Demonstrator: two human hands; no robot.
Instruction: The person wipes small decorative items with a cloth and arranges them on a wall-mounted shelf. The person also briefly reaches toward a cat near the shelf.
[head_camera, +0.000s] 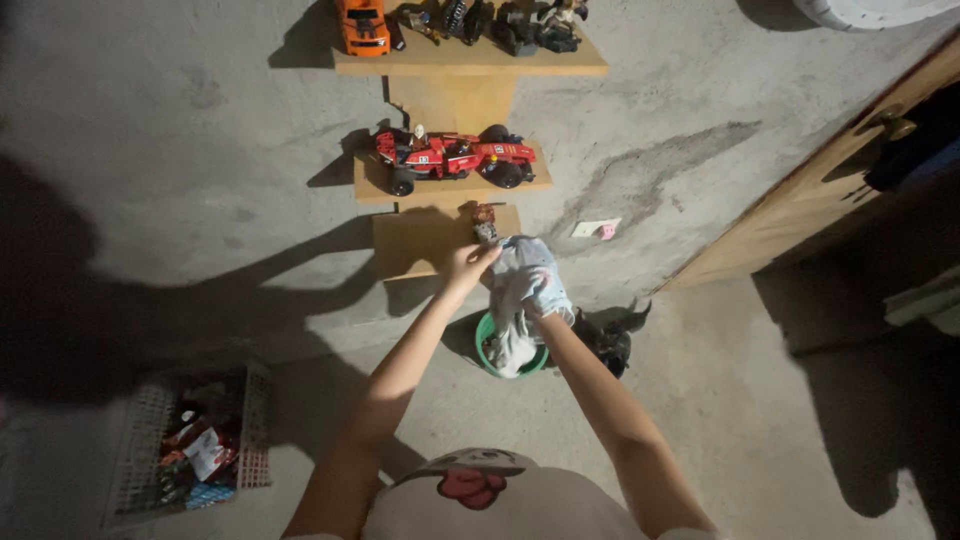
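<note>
Low on the left, a white wire basket (190, 440) sits on the concrete floor with a jumble of small toys and wrappers inside it, well apart from the hands. Further right, the left hand (468, 263) reaches up to the lowest wooden shelf (420, 245), fingers pinched together on a small toy figure (485, 224); it appears to steady the figure upright at the shelf's right end, though whether the figure stands on the board or is lifted clear is too small to tell. Above it a red racing car (455, 157) fills the middle shelf, and an orange car (362, 25) stands with darker toys on the top one, so the shelves read as a display. Just beside the figure, the right hand (545, 300) is closed on a bunched white cloth (520, 290), held up at shelf height. The cloth is pale, crumpled and faintly patterned, and its loose end hangs down over a green bowl (510, 365) on the floor. A wooden door (800, 210) stands at the right.
</note>
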